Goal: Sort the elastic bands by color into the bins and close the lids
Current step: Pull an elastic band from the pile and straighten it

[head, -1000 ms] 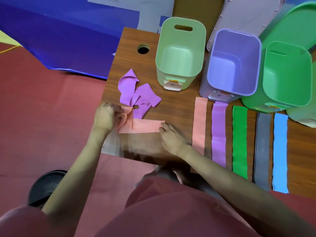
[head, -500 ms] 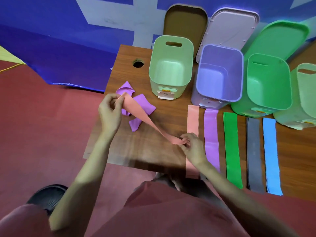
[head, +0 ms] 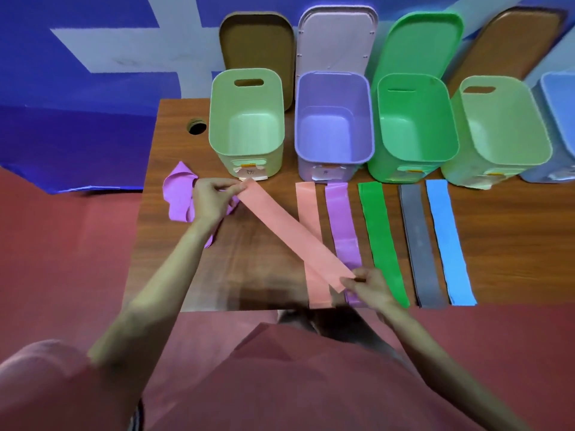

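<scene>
Left hand (head: pixel 214 197) pinches the far end of the pink band (head: pixel 292 231), right hand (head: pixel 368 286) pinches the near end. Both grips are clamped on it, thumb against fingers, and the band hangs taut on a diagonal just above the bench (head: pixel 174 244).

Handling, my read: thin, light, floppy, stretchy. It holds no shape by itself, so end pinches with a bit of tension are the right hold. Let one end go and it will likely flop or curl. Not fragile, though it could slide out of a loose pinch.

Under the right grip lie the flat pink strip (head: pixel 306 206) and purple strip (head: pixel 337 209); the held band crosses over both. Further right of that grip sit the green strip (head: pixel 378 228), grey strip (head: pixel 417 231) and blue strip (head: pixel 445 231), side by side and not touching.

Behind the left grip is the crumpled purple pile (head: pixel 179 197), touching the hand. Just beyond it stands the pale green bin (head: pixel 247 126), open. Next along are the purple bin (head: pixel 333 119), a darker green bin (head: pixel 415 119), another pale green bin and a blue one at the frame edge. All visible lids are propped up behind.

Room: bare bench between the two grips. The near bench edge runs right by the right grip, and the strip ends reach it, so anything dragged toward the body could pull them off.
</scene>
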